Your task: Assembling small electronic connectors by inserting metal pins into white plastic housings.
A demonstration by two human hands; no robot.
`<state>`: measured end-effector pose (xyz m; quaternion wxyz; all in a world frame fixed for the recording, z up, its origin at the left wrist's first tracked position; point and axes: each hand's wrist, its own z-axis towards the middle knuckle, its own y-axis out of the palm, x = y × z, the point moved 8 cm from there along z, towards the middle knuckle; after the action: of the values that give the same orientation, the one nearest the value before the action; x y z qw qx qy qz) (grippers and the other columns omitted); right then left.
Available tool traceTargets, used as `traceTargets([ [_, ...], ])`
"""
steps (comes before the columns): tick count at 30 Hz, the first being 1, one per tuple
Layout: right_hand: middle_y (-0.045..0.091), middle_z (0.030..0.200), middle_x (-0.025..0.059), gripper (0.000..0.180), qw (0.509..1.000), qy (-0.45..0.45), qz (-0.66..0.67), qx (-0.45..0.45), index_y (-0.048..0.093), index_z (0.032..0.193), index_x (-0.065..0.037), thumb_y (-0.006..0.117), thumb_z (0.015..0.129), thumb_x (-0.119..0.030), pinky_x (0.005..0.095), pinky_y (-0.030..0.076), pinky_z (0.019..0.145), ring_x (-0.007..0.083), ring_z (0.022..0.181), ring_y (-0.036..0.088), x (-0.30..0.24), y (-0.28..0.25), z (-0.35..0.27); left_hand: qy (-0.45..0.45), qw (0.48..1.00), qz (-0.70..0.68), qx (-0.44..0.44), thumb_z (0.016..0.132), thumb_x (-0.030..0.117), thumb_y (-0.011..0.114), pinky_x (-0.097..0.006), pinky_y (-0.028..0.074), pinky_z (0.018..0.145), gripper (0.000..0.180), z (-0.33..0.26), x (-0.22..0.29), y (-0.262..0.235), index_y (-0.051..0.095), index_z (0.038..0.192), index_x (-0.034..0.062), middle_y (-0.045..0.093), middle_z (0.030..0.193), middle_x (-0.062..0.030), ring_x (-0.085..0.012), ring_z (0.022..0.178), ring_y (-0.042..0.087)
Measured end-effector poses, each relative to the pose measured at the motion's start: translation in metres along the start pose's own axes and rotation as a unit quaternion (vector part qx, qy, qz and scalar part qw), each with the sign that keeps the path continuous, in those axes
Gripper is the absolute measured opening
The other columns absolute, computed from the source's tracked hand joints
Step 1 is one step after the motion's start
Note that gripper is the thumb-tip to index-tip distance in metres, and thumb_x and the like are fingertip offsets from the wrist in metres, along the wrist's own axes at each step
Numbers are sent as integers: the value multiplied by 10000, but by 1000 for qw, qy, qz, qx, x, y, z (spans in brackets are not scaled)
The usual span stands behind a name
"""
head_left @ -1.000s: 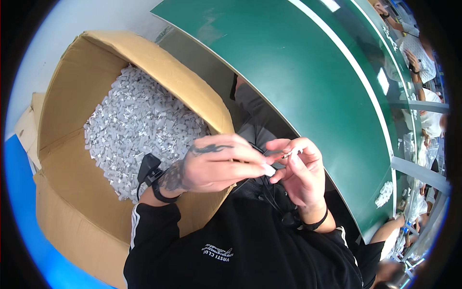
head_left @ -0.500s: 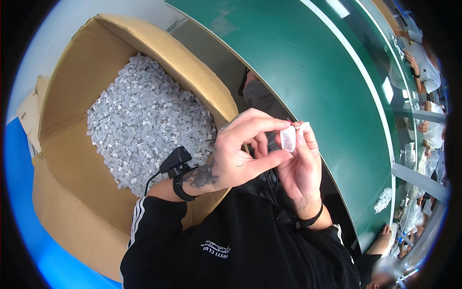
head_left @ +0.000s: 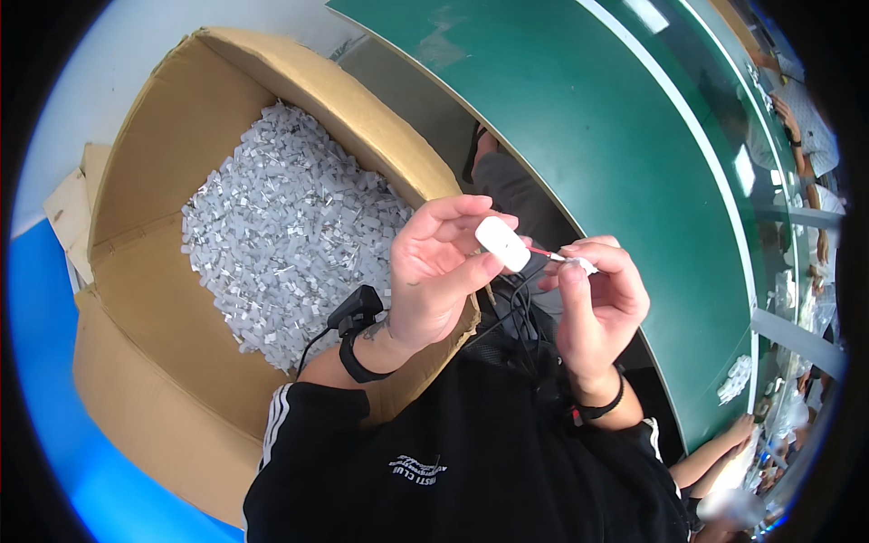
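Casing (head_left: 502, 244) at tip of left grip (head_left: 434, 281)

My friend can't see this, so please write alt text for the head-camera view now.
A person's left hand holds a rounded white piece, a red wire running to a small white part in the right hand. A cardboard box of pale pieces stands left, a green table right.

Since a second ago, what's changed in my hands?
Your left hand has turned its palm up and drawn away from your right hand, bringing a thin red wire into clearer view. It still holds the white rounded rectangular piece; your right hand still pinches the small white part.
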<state>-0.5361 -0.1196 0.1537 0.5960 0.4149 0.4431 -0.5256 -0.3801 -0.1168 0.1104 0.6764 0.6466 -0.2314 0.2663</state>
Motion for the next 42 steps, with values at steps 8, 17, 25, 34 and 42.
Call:
traceTargets([
  [8, 616, 843, 117, 138, 986, -69, -148, -37, 637, 898, 41, 657, 766, 76, 251, 490, 611, 161, 697, 597, -26, -2, 8, 26, 997, 34, -70, 823, -91, 596, -432, 586, 782, 359, -1, 3, 0, 525, 1156, 23, 613, 1066, -161, -323, 999, 639],
  [17, 636, 771, 83, 205, 972, -130, -194, -40, 686, 849, 4, 689, 670, 102, 258, 474, 558, 169, 652, 599, -39, -2, 6, 57, 993, 25, -101, 796, -124, 633, -405, 540, 889, 349, -2, 5, 2, 530, 1121, -49, 589, 1099, -196, -308, 1021, 633],
  [25, 629, 761, 78, 234, 962, -138, -231, -43, 696, 840, -7, 686, 635, 106, 260, 466, 543, 166, 635, 595, -46, -7, 7, 88, 979, 120, -141, 772, -173, 625, -377, 544, 879, 364, -5, 14, 12, 545, 1115, -79, 561, 1095, -195, -285, 1029, 619],
  [34, 639, 765, 107, 146, 963, -124, -232, -56, 660, 824, 31, 688, 695, 90, 265, 469, 591, 183, 675, 597, -47, -7, 6, 89, 973, 135, -163, 755, -182, 633, -369, 550, 868, 378, -3, 11, 13, 558, 1110, -76, 556, 1087, -191, -290, 1019, 619],
  [42, 637, 762, 101, 155, 956, -116, -257, -76, 671, 820, 22, 688, 682, 92, 258, 477, 582, 177, 659, 605, -47, -6, 7, 70, 974, 159, -145, 754, -136, 656, -370, 560, 834, 383, -2, 9, 10, 565, 1116, -52, 570, 1048, -178, -284, 985, 630],
])
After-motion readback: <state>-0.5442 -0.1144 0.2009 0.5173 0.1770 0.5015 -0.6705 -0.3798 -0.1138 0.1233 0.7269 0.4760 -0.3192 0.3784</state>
